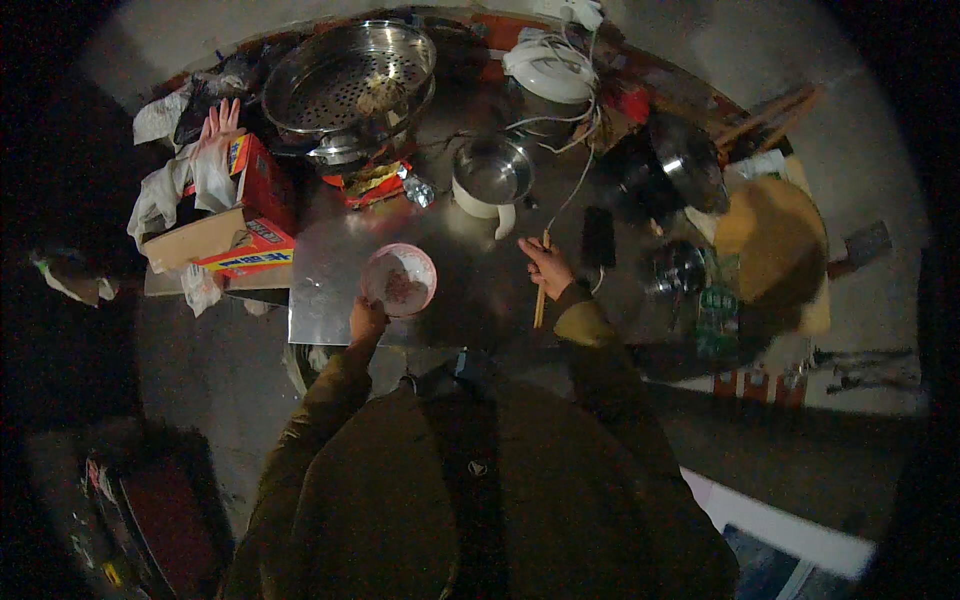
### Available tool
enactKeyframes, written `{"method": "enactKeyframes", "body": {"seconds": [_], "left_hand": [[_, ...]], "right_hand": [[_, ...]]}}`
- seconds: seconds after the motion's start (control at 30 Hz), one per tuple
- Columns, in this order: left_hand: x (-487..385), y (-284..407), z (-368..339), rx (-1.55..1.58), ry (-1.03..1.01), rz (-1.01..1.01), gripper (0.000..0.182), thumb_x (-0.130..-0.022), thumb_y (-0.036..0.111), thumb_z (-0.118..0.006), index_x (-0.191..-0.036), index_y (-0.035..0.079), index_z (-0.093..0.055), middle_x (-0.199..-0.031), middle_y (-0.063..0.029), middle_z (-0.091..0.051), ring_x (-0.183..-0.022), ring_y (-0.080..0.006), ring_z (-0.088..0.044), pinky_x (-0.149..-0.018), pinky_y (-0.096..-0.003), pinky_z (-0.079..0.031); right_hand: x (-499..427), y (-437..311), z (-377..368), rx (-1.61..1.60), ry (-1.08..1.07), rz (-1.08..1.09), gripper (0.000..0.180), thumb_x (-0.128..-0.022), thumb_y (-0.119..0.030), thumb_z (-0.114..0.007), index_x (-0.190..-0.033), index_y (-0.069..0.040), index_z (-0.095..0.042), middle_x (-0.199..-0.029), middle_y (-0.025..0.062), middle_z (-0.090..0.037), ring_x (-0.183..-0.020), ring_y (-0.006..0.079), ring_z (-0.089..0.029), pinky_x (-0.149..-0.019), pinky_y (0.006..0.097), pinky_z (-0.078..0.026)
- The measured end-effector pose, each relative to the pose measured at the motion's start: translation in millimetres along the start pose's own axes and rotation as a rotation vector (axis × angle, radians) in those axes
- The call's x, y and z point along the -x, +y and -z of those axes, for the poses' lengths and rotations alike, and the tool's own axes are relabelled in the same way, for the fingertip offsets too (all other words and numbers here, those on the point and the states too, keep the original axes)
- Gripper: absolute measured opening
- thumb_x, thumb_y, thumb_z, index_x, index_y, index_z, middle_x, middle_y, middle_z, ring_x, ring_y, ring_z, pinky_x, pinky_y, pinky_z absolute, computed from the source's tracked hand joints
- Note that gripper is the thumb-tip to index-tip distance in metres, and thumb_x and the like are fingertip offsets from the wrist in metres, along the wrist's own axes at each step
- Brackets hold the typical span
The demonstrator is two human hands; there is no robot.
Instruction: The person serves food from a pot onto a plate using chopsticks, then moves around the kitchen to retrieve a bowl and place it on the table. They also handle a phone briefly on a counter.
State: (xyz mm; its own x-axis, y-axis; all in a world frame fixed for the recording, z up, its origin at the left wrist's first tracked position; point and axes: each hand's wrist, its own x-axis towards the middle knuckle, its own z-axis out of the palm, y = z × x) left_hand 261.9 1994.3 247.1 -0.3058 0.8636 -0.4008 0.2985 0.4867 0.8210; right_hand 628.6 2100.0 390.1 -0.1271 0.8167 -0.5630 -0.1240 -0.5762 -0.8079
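My left hand [367, 321] grips the near-left rim of a small bowl [430, 279] with a pinkish outside. Inside the bowl lies some reddish-brown food or residue, too blurred to name. A pair of light wooden chopsticks [539, 304] is held in my right hand [551, 268], over the steel tabletop [322, 311]. Just beyond that hand, to its upper left, stands a cream-coloured pot [474, 204] with a steel interior, its handle [505, 222] pointing toward me. The pot's bottom looks bare or holds clear liquid; I cannot tell which.
A steel steamer [349, 112] stands far left, behind red food packets [373, 185]. An open cardboard box [196, 244] sits at the left edge. A white lid [551, 71] and cables [581, 184] lie behind the pot. Rightward are a dark pan [686, 161], a round chopping board [772, 251] and a bottle [718, 307].
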Motion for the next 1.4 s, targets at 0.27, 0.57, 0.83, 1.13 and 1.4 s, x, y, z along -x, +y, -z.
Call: {"method": "enactKeyframes", "body": {"seconds": [0.27, 0.57, 0.83, 1.13, 1.4], "left_hand": [[43.1, 9.5, -13.6, 0.122, 0.191, 0.199, 0.06, -0.094, 0.048, -0.044, -0.068, -0.003, -0.064, -0.06, -0.0138, -0.065, -0.063, -0.0246, -0.063, -0.064, -0.039, -0.049], [103.9, 13.9, 15.9, 0.5, 0.359, 0.255, 0.026, -0.093, 0.023, -0.051, -0.095, -0.003, -0.055, -0.079, -0.0103, -0.059, -0.066, -0.0187, -0.058, -0.061, -0.0339, -0.047], [116.3, 8.0, 19.5, 0.507, 0.387, 0.011, 0.019, -0.092, 0.009, -0.049, -0.105, -0.004, -0.047, -0.083, -0.0093, -0.06, -0.076, -0.018, -0.06, -0.075, -0.0303, -0.045], [126.6, 35.5, 33.4, 0.53, 0.333, 0.111, 0.022, -0.091, 0.011, -0.051, -0.109, -0.003, -0.048, -0.089, -0.0102, -0.063, -0.084, -0.0194, -0.062, -0.078, -0.0303, -0.045], [129.3, 2.1, 38.4, 0.593, 0.339, -0.01, 0.023, -0.09, 0.01, -0.052, -0.109, -0.003, -0.049, -0.092, -0.0119, -0.062, -0.083, -0.0204, -0.062, -0.08, -0.0322, -0.046]], "right_hand": [[-98.5, -9.0, 1.3, 0.034, -0.19, -0.169, 0.023, -0.082, -0.022, -0.073, -0.097, -0.013, -0.06, -0.087, -0.0043, -0.053, -0.058, 0.005, -0.041, -0.042, 0.0195, -0.026], [-103.4, -12.2, -8.9, 0.322, -0.128, -0.129, 0.029, -0.083, -0.033, -0.072, -0.096, -0.01, -0.059, -0.087, -0.001, -0.057, -0.056, 0.0053, -0.041, -0.042, 0.0195, -0.027], [-79.1, -13.3, 7.4, 0.519, -0.077, -0.039, 0.023, -0.085, -0.029, -0.069, -0.086, -0.01, -0.056, -0.078, -0.0024, -0.052, -0.054, 0.0052, -0.042, -0.042, 0.0206, -0.027], [-40.7, -9.0, -1.6, 0.771, -0.128, 0.127, 0.048, -0.083, -0.033, -0.071, -0.104, 0.008, -0.056, -0.095, 0.0107, -0.063, -0.08, 0.017, -0.057, -0.067, 0.0363, -0.046], [-1.8, -14.8, -37.0, 0.836, -0.209, 0.308, 0.033, -0.087, -0.027, -0.068, -0.099, 0.003, -0.062, -0.094, 0.0116, -0.066, -0.084, 0.0213, -0.06, -0.073, 0.0387, -0.047]]}}
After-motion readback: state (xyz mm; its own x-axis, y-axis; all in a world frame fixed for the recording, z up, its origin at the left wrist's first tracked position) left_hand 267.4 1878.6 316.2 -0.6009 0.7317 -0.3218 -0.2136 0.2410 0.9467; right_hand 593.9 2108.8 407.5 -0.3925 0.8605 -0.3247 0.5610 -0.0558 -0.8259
